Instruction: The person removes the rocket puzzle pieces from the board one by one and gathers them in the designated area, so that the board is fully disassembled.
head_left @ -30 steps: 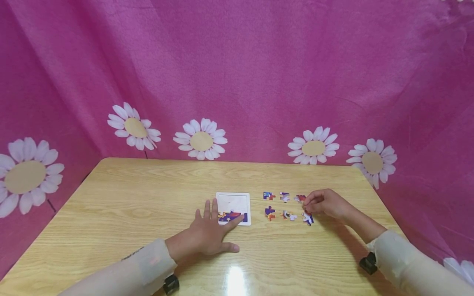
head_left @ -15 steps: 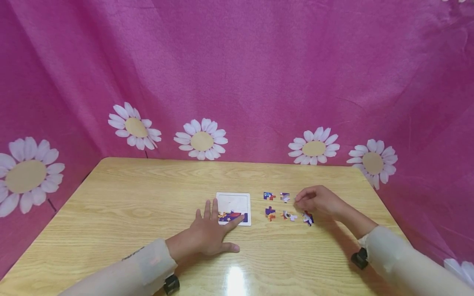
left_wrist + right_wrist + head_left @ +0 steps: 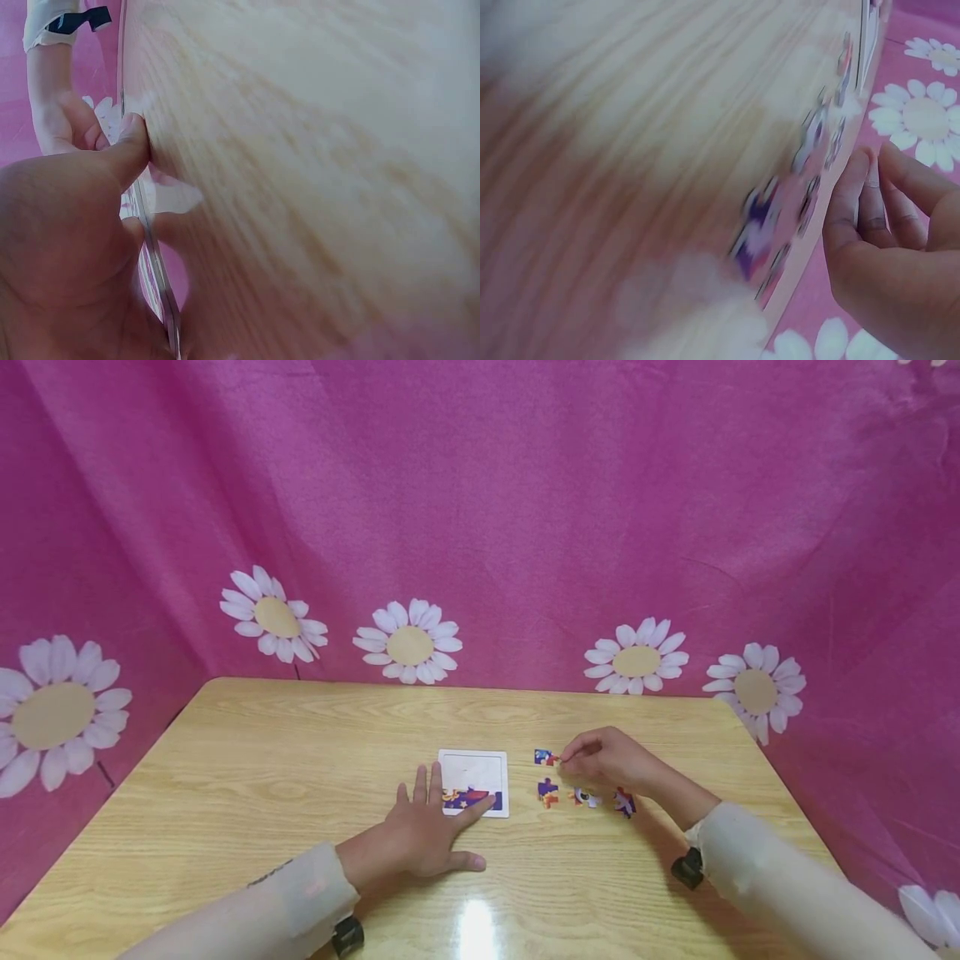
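Note:
My left hand (image 3: 427, 835) lies with its fingers spread over a white square puzzle tray (image 3: 505, 781), one finger across the purple-and-red puzzle strip (image 3: 459, 804) along its near side. To the right, my right hand (image 3: 618, 767) is over the puzzle pieces, thumb and fingertips close together beside the far-left puzzle piece (image 3: 543, 757). The right wrist view shows nothing between those fingertips, and loose pieces (image 3: 761, 225) lie flat below. Nearer me are an orange-purple piece (image 3: 547, 793), a piece with an eye (image 3: 585, 797) and a purple-white piece (image 3: 624, 803). The right hand hides other far pieces.
A wooden table (image 3: 300, 735) carries everything, with a light reflection near its front edge. Behind it hangs a pink curtain (image 3: 487, 527) printed with white daisies. Dark devices (image 3: 687, 868) are strapped at both wrists.
My right hand has moved left along the far row of puzzle pieces, from its right end towards its left end. The left hand stays on the tray.

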{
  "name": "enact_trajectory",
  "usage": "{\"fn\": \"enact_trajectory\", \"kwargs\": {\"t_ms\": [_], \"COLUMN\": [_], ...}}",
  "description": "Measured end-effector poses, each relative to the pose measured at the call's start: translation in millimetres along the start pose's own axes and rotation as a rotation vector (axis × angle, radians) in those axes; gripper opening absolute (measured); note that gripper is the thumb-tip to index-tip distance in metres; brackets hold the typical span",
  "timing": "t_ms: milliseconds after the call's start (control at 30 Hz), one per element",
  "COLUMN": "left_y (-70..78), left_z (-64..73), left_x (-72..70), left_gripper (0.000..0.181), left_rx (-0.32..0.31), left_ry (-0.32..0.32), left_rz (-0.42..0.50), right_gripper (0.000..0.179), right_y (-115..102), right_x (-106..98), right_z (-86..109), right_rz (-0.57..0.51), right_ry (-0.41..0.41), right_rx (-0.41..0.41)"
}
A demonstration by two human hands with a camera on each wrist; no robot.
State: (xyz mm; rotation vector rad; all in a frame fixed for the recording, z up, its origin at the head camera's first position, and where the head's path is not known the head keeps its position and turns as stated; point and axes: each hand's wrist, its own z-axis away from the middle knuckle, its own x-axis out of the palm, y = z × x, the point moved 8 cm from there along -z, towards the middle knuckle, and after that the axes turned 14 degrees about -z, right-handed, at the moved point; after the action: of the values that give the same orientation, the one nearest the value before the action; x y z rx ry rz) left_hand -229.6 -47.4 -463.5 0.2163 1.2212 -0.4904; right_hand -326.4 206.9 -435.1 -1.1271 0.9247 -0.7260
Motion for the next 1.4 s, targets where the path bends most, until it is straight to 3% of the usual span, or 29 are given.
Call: {"fn": "enact_trajectory", "kwargs": {"t_ms": [100, 467, 700, 1100, 1400], "left_y": [0.1, 0.1, 0.3, 1.3, 0.6], "left_z": [0.2, 1.0, 1.2, 1.7, 1.6], "left_x": [-0.5, -2.0, -2.8, -3.7, -3.5], "left_gripper": [0.085, 0.085, 0.085, 0.085, 0.085], "left_rx": [0.000, 0.000, 0.003, 0.013, 0.010], "left_ry": [0.001, 0.001, -0.011, -0.010, 0.007], "left_rz": [-0.009, -0.004, 0.011, -0.002, -0.029], "right_gripper": [0.016, 0.014, 0.018, 0.019, 0.016], "right_y": [-3.6, -12.0, -17.9, -27.0, -23.8], "right_x": [8.0, 40.8, 66.0, 111.0, 118.2], "right_z": [-7.0, -29.6, -41.7, -61.3, -68.0], "right_rz": [0.040, 0.024, -0.042, -0.033, -0.025], "right_ry": [-0.002, -0.012, -0.067, -0.125, -0.104], "right_rx": [-0.017, 0.002, -0.021, -0.055, -0.044]}}
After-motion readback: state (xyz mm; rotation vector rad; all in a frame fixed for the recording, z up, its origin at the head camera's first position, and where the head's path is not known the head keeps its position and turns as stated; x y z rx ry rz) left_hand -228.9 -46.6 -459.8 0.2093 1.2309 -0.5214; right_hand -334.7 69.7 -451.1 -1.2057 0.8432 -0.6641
